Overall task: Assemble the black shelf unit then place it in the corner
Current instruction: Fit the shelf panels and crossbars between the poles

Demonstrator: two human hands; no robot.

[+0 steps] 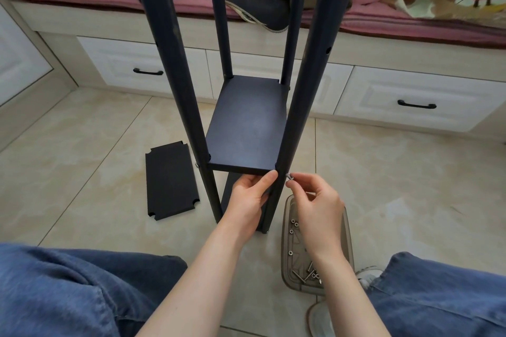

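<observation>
Head view: a loose black panel (171, 180) lies flat on the tiles left of the shelf unit (175, 63), which stands upright before the drawers (416, 96). The left hand (250, 200) grips the shelf unit under its board's (247, 123) near edge. At its near-right post (304, 90) the right hand (315, 200) pinches a screw (289, 177), above a tray (286, 249) of hardware.

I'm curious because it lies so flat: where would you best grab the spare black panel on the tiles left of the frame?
Likely the spare panel by its left long edge, coming from the left. It lies flat, so fingers must slip under a rim; the notched near-left corner gives a gap. Its right edge sits close to the front-left pole, leaving less room.
</observation>
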